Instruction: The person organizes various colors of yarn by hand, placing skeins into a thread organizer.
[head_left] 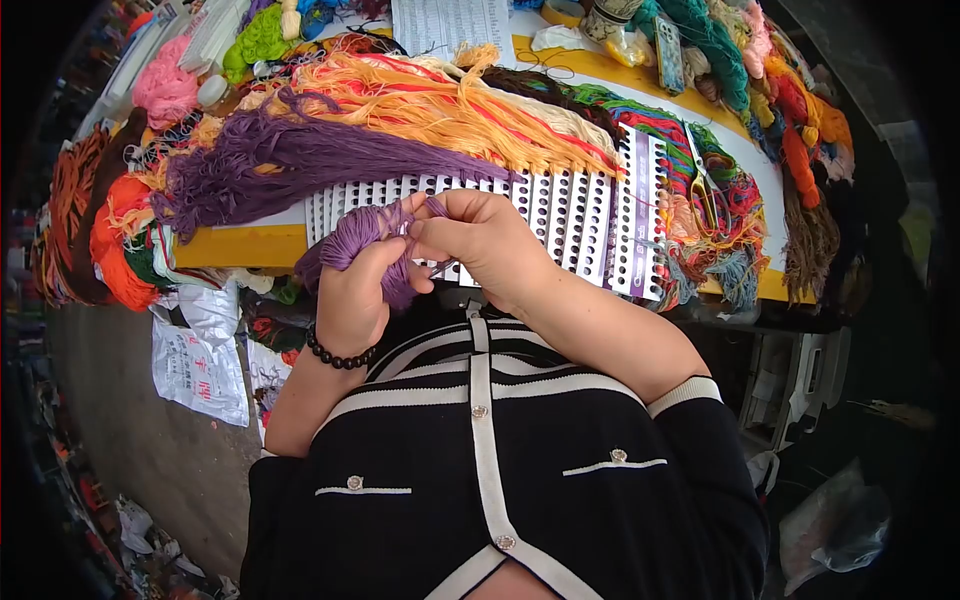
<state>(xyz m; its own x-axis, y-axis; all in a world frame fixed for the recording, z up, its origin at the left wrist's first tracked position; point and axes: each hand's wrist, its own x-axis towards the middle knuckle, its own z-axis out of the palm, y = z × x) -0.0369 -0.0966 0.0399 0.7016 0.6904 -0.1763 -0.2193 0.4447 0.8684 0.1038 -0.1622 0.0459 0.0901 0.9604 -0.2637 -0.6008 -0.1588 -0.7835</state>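
A light purple skein of thread (350, 236) is bunched in my left hand (358, 285), whose fingers are wrapped round it at the near edge of the table. My right hand (485, 240) meets it from the right, thumb and fingertips pinching strands of the same skein. A thin dark tip shows below the right fingers, too small to name. Just beyond my hands lie white strips punched with rows of holes (570, 215). Dark purple threads (300, 150) hang from these strips toward the left, with orange threads (400, 100) behind them.
Gold-handled scissors (710, 195) rest on mixed coloured threads at the right. A phone (669, 55), a roll of tape (563, 12) and a printed sheet (450, 25) lie at the back. A pink yarn bundle (166, 80) sits at the left. White plastic bags (200, 370) hang below the left table edge.
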